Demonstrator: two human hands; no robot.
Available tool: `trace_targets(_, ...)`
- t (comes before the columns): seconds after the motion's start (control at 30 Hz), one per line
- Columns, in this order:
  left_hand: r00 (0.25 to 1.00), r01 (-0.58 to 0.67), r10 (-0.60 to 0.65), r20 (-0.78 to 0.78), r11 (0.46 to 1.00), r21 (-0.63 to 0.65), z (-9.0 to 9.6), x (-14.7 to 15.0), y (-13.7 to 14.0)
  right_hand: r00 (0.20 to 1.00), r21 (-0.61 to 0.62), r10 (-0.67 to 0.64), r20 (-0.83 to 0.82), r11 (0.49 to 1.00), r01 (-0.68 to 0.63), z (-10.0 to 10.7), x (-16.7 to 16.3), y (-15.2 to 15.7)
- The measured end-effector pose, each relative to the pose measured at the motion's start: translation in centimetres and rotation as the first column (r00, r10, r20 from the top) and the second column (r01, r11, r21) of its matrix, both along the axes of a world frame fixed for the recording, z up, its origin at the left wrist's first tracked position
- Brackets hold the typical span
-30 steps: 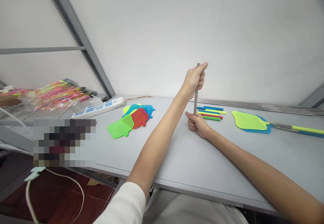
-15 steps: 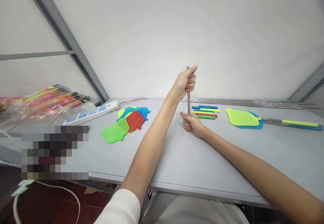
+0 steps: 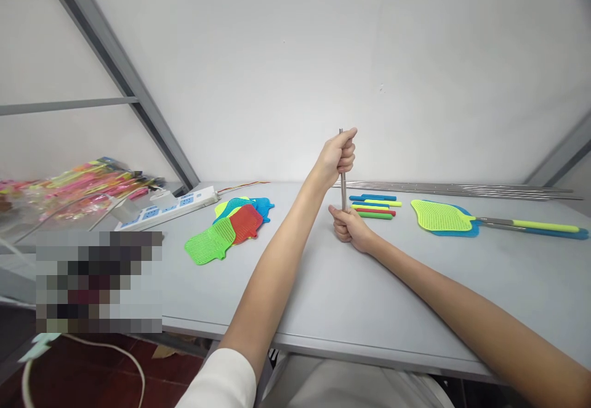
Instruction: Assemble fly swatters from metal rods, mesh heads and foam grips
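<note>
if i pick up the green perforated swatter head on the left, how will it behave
The green, plastic-looking perforated swatter head is probably light for its size, being full of holes. Its thin sheet would likely flex slightly. Lying flat, it seems unlikely to roll, but may nudge the red perforated head it overlaps.

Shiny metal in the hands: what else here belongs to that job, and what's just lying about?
Likely part of the job:
shiny metal, upright in the left hand and right hand
metal rods behind
coloured handles
loose mesh heads
two joined swatters, showing similar parts together

Probably just lying about:
power strip
bagged colourful things
</note>
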State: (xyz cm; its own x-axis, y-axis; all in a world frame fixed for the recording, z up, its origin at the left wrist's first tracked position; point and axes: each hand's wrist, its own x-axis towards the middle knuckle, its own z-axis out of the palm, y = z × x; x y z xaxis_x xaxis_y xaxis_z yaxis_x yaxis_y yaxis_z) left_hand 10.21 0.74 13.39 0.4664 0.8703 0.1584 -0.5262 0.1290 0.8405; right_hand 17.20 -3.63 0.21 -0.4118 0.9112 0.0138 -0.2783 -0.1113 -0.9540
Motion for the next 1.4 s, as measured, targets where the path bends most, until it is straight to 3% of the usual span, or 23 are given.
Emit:
trace_targets(0.23, 0.997, -0.027, 0.038, -0.074, 0.989, 0.147, -0.1, 0.3, 0.0, 1.000, -0.003, 0.000, -0.006, 1.000, 0.000, 0.1, 0.0, -0.1)
trace_targets(0.4, 0.990, -0.079, 0.098, -0.098, 0.981, 0.176, 0.0, 0.5, -0.2, 1.000, -0.019, -0.010, -0.005, 1.000, 0.010, 0.3, -0.1, -0.2)
trace_targets(0.57, 0.990, -0.038, 0.057, -0.130, 0.990, 0.138, 0.5, -0.7, 0.4, 0.998, -0.005, -0.036, 0.043, 0.999, 0.037, 0.1, -0.3, -0.2)
trace_targets(0.77, 0.987, -0.156, 0.158, -0.008, 0.983, 0.099, 1.3, -3.2, 1.2, 0.994, 0.050, -0.031, 0.105, 0.998, 0.026, 0.0, -0.4, -0.1)
trace_targets(1.03, 0.989, -0.149, 0.147, 0.031, 0.986, 0.078, 1.8, -5.4, 1.6, 0.996, 0.090, 0.021, 0.084, 0.995, -0.029, 0.2, 0.0, -0.3)
trace_targets(1.4, 0.931, -0.327, 0.332, 0.154, 0.943, -0.058, 0.6, -6.4, 3.1, 0.998, 0.040, 0.067, 0.016, 0.997, -0.067, 0.3, 0.1, -0.3)
